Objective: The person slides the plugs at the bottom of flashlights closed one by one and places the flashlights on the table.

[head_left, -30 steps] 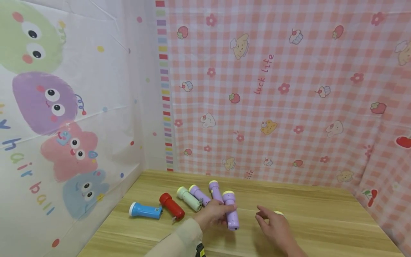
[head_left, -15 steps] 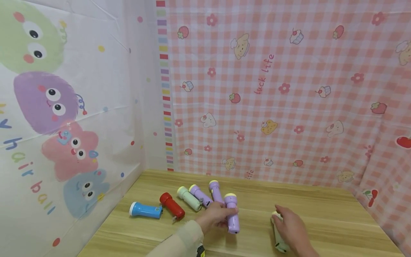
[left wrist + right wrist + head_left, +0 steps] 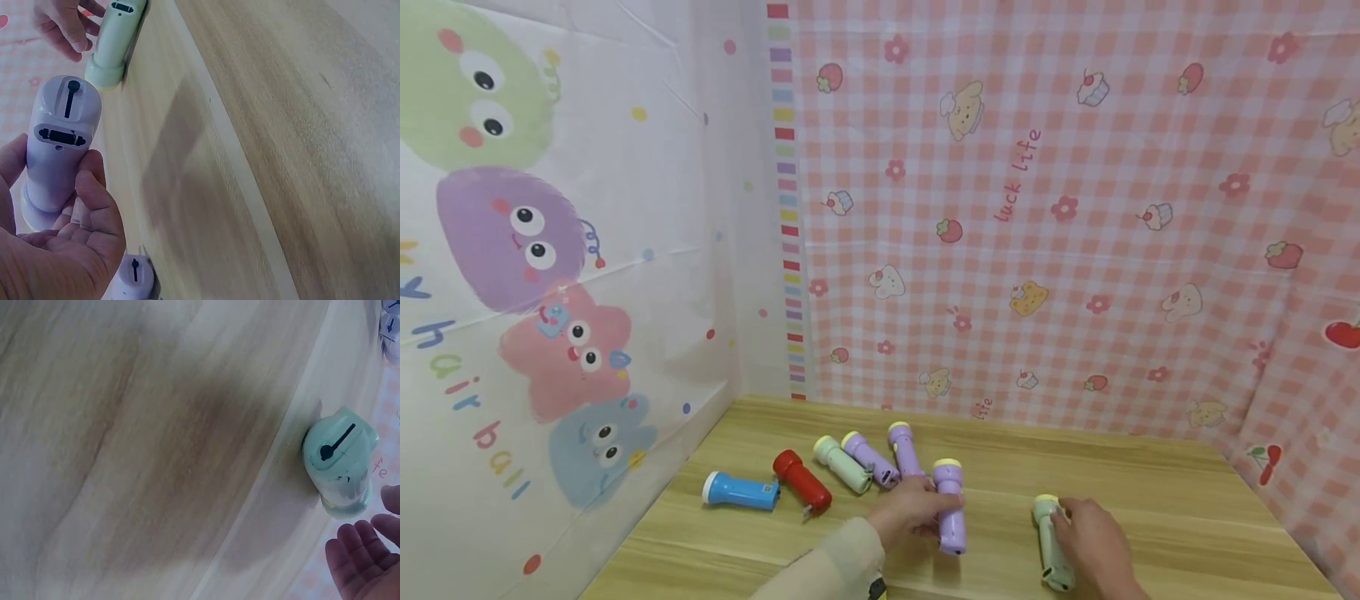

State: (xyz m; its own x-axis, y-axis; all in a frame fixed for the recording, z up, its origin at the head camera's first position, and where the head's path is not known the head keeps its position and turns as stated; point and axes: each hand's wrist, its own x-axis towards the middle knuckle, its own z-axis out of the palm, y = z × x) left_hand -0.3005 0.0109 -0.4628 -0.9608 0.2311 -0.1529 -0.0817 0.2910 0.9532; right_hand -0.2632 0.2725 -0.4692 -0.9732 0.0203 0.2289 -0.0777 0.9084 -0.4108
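Your left hand (image 3: pixel 913 507) grasps the purple torch (image 3: pixel 952 531), thumb and fingers wrapped around its body, the yellow-rimmed head pointing away from you and the tail towards you. Your right hand (image 3: pixel 1097 540) is released, its fingers loosely bent just beside the near green torch (image 3: pixel 1049 546), which lies on the table (image 3: pixel 1187 508) to that hand's left, head also away from you. Just beyond your left hand is the second purple torch (image 3: pixel 904 447), its near end hidden by the hand; whether they touch, you cannot tell. Farther out to the left of that hand lie, in order, the third purple torch (image 3: pixel 870 458), the far green torch (image 3: pixel 842 465), the red torch (image 3: pixel 802 482) and the blue torch (image 3: pixel 741 492).
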